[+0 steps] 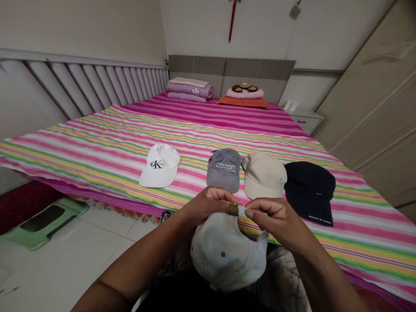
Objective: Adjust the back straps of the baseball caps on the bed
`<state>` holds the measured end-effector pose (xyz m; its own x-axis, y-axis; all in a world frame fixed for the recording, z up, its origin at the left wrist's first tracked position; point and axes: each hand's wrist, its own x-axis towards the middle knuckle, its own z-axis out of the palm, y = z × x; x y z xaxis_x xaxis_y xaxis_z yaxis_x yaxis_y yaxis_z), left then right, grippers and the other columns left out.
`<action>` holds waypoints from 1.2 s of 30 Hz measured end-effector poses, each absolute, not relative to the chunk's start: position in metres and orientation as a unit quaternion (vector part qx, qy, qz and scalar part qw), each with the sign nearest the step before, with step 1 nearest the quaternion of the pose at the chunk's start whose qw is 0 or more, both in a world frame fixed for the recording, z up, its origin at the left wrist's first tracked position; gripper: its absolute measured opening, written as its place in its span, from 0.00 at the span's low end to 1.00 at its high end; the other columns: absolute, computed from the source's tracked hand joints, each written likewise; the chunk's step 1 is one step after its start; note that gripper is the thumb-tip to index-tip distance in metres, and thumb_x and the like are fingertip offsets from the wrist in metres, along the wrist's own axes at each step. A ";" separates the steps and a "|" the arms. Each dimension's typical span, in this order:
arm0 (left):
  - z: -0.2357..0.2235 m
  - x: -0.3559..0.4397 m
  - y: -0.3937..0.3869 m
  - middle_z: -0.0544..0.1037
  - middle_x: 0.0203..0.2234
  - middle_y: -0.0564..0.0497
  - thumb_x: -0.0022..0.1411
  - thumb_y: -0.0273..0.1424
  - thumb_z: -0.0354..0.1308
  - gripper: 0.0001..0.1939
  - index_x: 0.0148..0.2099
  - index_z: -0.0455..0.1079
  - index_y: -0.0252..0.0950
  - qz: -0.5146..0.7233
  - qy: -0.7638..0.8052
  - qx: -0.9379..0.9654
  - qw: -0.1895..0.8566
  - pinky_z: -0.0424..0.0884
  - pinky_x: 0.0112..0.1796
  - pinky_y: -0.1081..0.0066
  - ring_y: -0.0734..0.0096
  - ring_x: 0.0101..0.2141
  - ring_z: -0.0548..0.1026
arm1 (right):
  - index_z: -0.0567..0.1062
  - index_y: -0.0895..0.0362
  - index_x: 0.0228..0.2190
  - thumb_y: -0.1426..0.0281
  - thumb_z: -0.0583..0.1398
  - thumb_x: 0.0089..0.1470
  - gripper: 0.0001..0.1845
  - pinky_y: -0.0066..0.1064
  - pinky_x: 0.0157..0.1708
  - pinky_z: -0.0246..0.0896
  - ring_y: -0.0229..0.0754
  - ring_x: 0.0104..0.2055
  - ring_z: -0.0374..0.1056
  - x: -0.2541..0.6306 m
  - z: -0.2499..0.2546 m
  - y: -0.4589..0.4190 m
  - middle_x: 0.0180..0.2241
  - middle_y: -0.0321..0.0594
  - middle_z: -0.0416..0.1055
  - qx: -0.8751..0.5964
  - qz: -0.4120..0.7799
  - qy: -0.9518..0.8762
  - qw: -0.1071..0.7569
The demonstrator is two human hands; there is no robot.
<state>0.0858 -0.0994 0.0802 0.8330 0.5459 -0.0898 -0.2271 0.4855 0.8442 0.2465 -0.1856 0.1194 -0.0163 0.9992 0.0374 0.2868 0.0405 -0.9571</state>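
Note:
A pale, light-blue baseball cap (224,255) is held over my lap with its back opening toward the bed. My left hand (209,203) pinches the back strap near its brass-coloured buckle (232,209). The fingers of my right hand (274,216) are closed on the strap's whitish end (242,211), just right of the buckle. Beyond my hands lie a white cap (162,162) with "CK" lettering, a grey cap (224,169) with white script, a beige cap (264,173) and a black cap (308,188). The grey, beige and black ones sit close together.
The caps rest on a bed with a striped sheet (97,151). Folded purple bedding (190,91) and a pink pillow stack (245,93) are by the headboard (224,69). On the floor at left stands a green stool (61,212). A wardrobe (373,99) flanks the right.

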 end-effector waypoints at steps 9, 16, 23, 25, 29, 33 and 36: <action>0.083 0.088 -0.102 0.73 0.19 0.53 0.43 0.30 0.65 0.13 0.30 0.67 0.30 0.256 0.149 0.463 0.835 0.62 0.20 0.81 0.81 0.18 0.68 | 0.74 0.61 0.20 0.65 0.60 0.43 0.11 0.24 0.17 0.45 0.30 0.18 0.49 0.253 0.116 -0.185 0.15 0.32 0.60 -0.542 0.438 -0.593 0.403; 0.085 0.088 -0.105 0.73 0.18 0.54 0.42 0.30 0.65 0.12 0.29 0.67 0.31 0.265 0.161 0.462 0.831 0.62 0.20 0.81 0.82 0.17 0.68 | 0.75 0.61 0.21 0.63 0.59 0.44 0.13 0.24 0.17 0.43 0.30 0.18 0.48 0.255 0.112 -0.182 0.15 0.32 0.58 -0.541 0.453 -0.582 0.403; 0.084 0.088 -0.105 0.73 0.18 0.54 0.44 0.28 0.64 0.10 0.29 0.68 0.31 0.266 0.180 0.474 0.820 0.62 0.21 0.80 0.82 0.18 0.68 | 0.74 0.61 0.19 0.64 0.60 0.44 0.12 0.24 0.15 0.41 0.29 0.16 0.44 0.249 0.107 -0.183 0.13 0.30 0.55 -0.541 0.458 -0.550 0.441; 0.085 0.088 -0.106 0.73 0.18 0.54 0.44 0.28 0.64 0.09 0.29 0.68 0.31 0.263 0.188 0.486 0.812 0.61 0.21 0.80 0.83 0.18 0.67 | 0.74 0.60 0.19 0.64 0.60 0.43 0.12 0.24 0.15 0.41 0.29 0.16 0.44 0.248 0.105 -0.183 0.12 0.30 0.54 -0.540 0.460 -0.543 0.449; 0.086 0.088 -0.109 0.72 0.19 0.55 0.46 0.29 0.63 0.08 0.30 0.69 0.32 0.279 0.200 0.510 0.789 0.60 0.23 0.80 0.83 0.20 0.67 | 0.74 0.60 0.19 0.64 0.61 0.42 0.11 0.24 0.14 0.40 0.28 0.15 0.43 0.246 0.101 -0.184 0.12 0.29 0.53 -0.548 0.443 -0.515 0.487; 0.079 0.088 -0.109 0.72 0.23 0.54 0.48 0.31 0.62 0.09 0.33 0.71 0.32 0.306 0.189 0.550 0.754 0.61 0.26 0.79 0.82 0.23 0.67 | 0.74 0.60 0.19 0.64 0.61 0.41 0.11 0.24 0.14 0.38 0.28 0.15 0.43 0.245 0.096 -0.185 0.11 0.29 0.52 -0.545 0.448 -0.478 0.523; 0.072 0.087 -0.108 0.73 0.26 0.52 0.47 0.31 0.62 0.12 0.36 0.71 0.33 0.330 0.155 0.620 0.695 0.62 0.28 0.77 0.79 0.26 0.68 | 0.74 0.61 0.19 0.64 0.61 0.41 0.11 0.24 0.13 0.38 0.28 0.15 0.43 0.243 0.093 -0.186 0.11 0.28 0.52 -0.544 0.451 -0.463 0.534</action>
